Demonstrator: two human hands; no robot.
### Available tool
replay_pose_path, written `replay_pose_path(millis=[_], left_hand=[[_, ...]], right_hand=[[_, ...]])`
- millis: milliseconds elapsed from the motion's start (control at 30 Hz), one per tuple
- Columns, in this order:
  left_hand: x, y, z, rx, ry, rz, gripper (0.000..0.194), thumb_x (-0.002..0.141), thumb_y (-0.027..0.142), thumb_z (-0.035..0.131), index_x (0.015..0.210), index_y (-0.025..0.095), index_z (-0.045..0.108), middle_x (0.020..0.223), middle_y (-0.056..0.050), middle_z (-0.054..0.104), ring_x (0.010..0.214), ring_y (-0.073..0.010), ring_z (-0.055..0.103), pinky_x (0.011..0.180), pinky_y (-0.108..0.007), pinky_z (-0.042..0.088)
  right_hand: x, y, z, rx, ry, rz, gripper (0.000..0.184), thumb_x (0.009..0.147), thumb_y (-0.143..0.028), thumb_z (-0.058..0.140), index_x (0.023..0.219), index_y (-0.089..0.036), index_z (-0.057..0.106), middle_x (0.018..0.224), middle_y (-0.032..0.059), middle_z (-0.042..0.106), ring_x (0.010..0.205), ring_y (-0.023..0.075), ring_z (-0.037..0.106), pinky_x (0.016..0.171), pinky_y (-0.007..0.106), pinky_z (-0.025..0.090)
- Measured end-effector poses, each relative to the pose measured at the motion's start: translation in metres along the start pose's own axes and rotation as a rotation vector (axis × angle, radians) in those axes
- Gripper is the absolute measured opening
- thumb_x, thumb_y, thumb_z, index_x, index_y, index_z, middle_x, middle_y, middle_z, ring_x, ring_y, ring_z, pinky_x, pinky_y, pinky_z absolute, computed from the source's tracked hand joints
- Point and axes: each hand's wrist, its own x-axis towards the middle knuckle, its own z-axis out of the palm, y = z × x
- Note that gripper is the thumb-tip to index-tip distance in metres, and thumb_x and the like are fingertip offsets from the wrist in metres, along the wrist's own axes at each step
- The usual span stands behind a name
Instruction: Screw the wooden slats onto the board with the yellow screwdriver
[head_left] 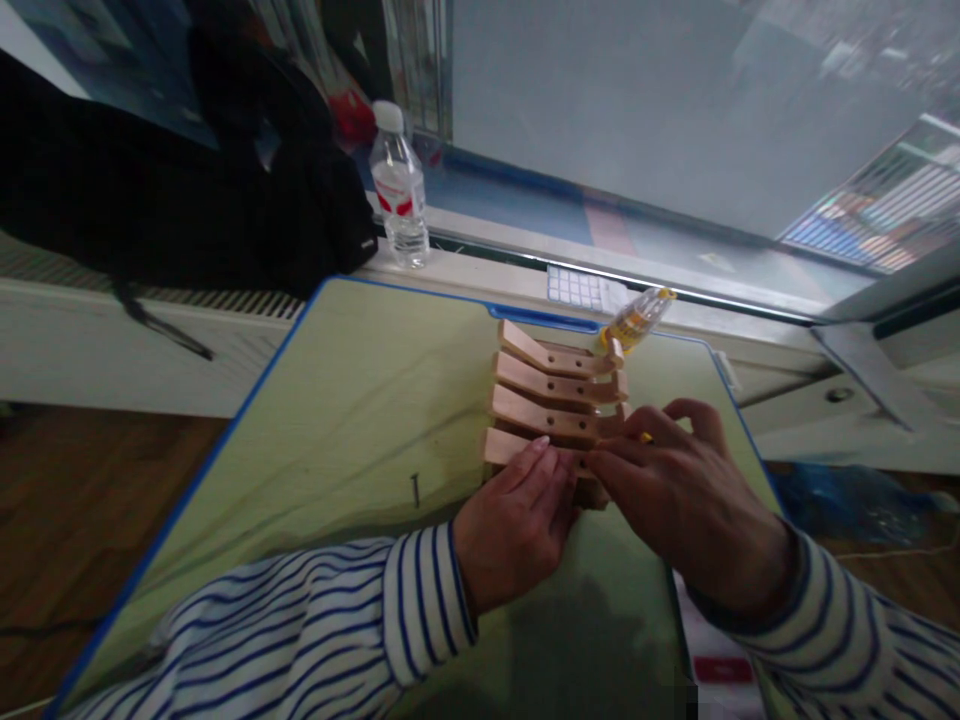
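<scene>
- Holding nearest wooden piece [501,446] with left hand [517,520]; pinching there with right hand [667,490], cannot tell on what.
- Already lined up with three similar pieces [529,375].
- Leaves screw [415,490] loose on table [375,390], apparently unused.

From where I stand: indoor room, possibly domestic, though dim, blurred edges limit identification. Indicators: large window [600,130], white sill [487,280], wood-look floor [52,510], blue-edged table [322,390].

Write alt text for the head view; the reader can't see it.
The left hand and right hand touch the nearest of four wooden pieces in a row on a green table. A screw is to their left; a water bottle stands beyond.
</scene>
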Motion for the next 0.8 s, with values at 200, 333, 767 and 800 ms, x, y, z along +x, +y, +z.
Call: replay_pose_path(millis=[200, 333, 767, 800], left_hand=[[0.0001, -0.0002, -0.0006, 0.002, 0.019, 0.0, 0.03, 0.089, 0.021, 0.047, 0.11, 0.003, 0.057, 0.113, -0.015, 0.062, 0.106, -0.0221, 0.057, 0.104, -0.04, 0.038], [-0.0003, -0.0004, -0.0005, 0.0, 0.003, 0.005, 0.03, 0.089, 0.021, 0.046, 0.11, 0.003, 0.057, 0.113, -0.017, 0.061, 0.107, -0.0222, 0.057, 0.104, -0.041, 0.037], [-0.0031, -0.001, 0.0025, 0.015, 0.011, 0.032, 0.029, 0.088, 0.018, 0.047, 0.109, 0.003, 0.058, 0.113, -0.017, 0.061, 0.107, -0.0231, 0.056, 0.104, -0.041, 0.036], [-0.0032, -0.001, 0.0028, 0.017, 0.015, 0.035, 0.028, 0.087, 0.019, 0.048, 0.109, 0.003, 0.058, 0.113, -0.016, 0.062, 0.107, -0.0233, 0.056, 0.104, -0.041, 0.036]], right_hand=[[0.0014, -0.0018, 0.0033, -0.023, -0.01, -0.017, 0.007, 0.082, -0.022, 0.06, 0.076, -0.024, 0.061, 0.082, -0.0026, 0.07, 0.095, 0.0217, 0.053, 0.084, 0.043, 0.02], [0.0021, -0.0032, 0.0053, -0.021, 0.002, -0.018, 0.008, 0.082, -0.02, 0.06, 0.076, -0.024, 0.062, 0.084, -0.0027, 0.071, 0.096, 0.0212, 0.054, 0.086, 0.044, 0.02], [0.0046, -0.0043, 0.0082, -0.044, -0.041, -0.009, 0.004, 0.08, -0.023, 0.062, 0.077, -0.024, 0.063, 0.084, -0.003, 0.071, 0.097, 0.0233, 0.055, 0.09, 0.047, 0.019], [0.005, -0.0044, 0.008, -0.044, -0.042, -0.008, 0.002, 0.081, -0.023, 0.062, 0.08, -0.025, 0.063, 0.085, -0.0031, 0.071, 0.097, 0.0236, 0.054, 0.091, 0.047, 0.019]])
